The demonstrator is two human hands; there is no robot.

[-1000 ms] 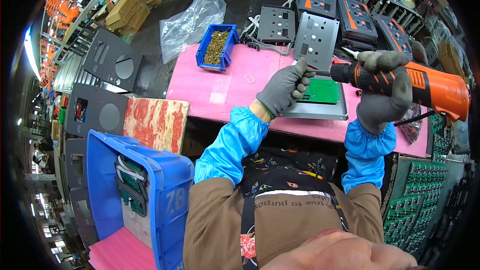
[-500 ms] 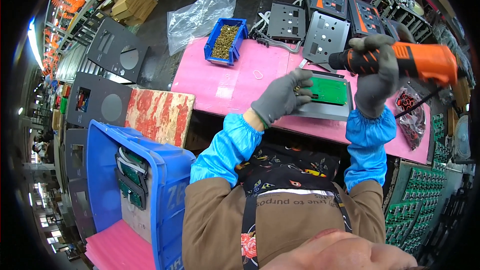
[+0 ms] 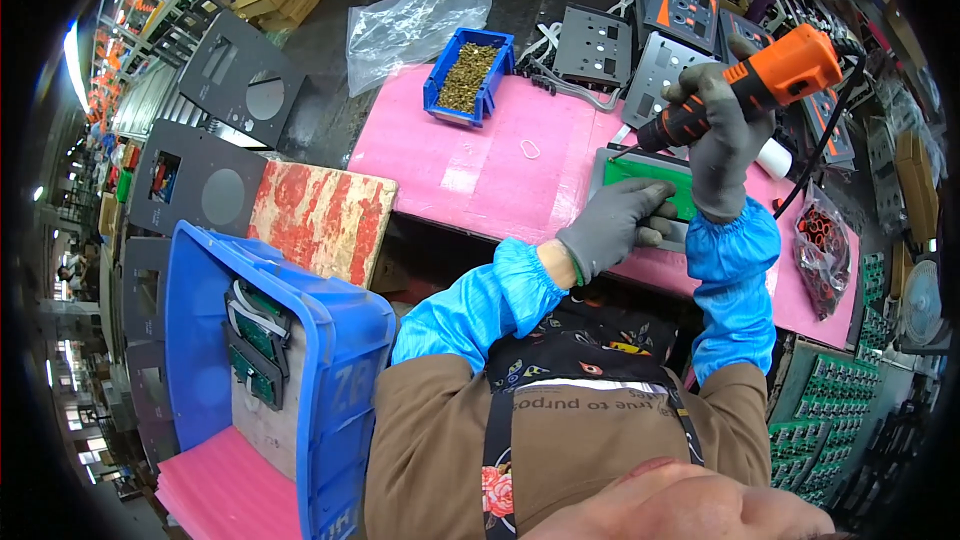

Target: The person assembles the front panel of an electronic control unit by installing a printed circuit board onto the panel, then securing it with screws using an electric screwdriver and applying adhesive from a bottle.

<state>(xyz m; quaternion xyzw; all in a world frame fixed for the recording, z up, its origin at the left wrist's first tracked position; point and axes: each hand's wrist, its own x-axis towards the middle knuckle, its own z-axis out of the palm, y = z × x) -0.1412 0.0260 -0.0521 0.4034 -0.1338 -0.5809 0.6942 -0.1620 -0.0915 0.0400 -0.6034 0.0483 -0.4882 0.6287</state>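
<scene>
My right hand (image 3: 728, 140), in a grey glove, grips an orange and black electric screwdriver (image 3: 770, 75). It is tilted, with the bit pointing down-left to the upper left corner of a green circuit board (image 3: 640, 169). Whether the tip touches a screw is too small to tell. The board lies in a grey metal panel (image 3: 598, 172) on the pink foam sheet (image 3: 480, 175). Over the near part of the board is my left hand (image 3: 618, 225), also gloved, its fingers curled in; what they hold is hidden. Part of the board is covered by that hand.
A blue bin (image 3: 470, 80) of small brass-coloured screws stands left of the panel. Behind are clear plastic film (image 3: 420, 20), grey metal plates (image 3: 592, 45) and orange-marked control panels (image 3: 682, 10). A black cable (image 3: 835, 135) hangs from the screwdriver. At left stands a blue crate (image 3: 345, 360).
The screwdriver has swung from nearly level to tilted, its bit now down at the board's corner. My left hand has moved right and nearer me, from the board's left side to its near part.
</scene>
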